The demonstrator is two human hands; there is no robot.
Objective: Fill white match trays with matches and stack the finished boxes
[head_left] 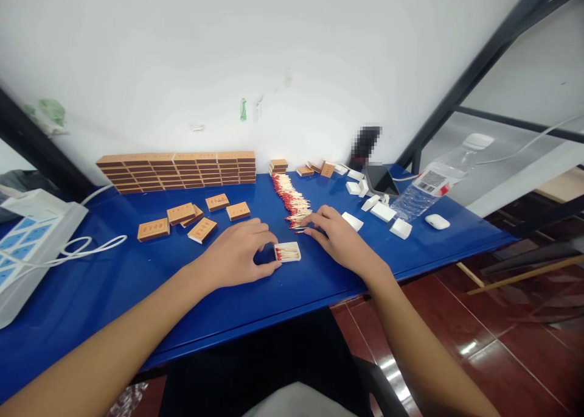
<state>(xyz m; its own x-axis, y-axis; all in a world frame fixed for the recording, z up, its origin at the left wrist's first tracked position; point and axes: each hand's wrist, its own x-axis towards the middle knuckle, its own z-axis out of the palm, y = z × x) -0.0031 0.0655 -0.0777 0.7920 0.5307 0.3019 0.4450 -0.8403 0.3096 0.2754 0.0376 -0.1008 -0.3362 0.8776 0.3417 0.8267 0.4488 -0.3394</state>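
Observation:
A white matchbox tray [295,259] partly filled with red-tipped matches [286,252] lies on the blue table. My left hand [241,252] grips its left end between thumb and fingers. At the near end of a long row of loose matches [292,198], my right hand [335,231] has thumb and fingertips pinched on matches. Their red heads point left. Several closed orange matchboxes [202,229] are scattered beyond my left hand.
Stacked matchboxes [182,172] line the wall at the back left. Several empty white trays [383,212], a phone [381,179], a plastic bottle [429,189] and a white earbud case [437,221] are on the right. A power strip [36,246] with a white cable sits left.

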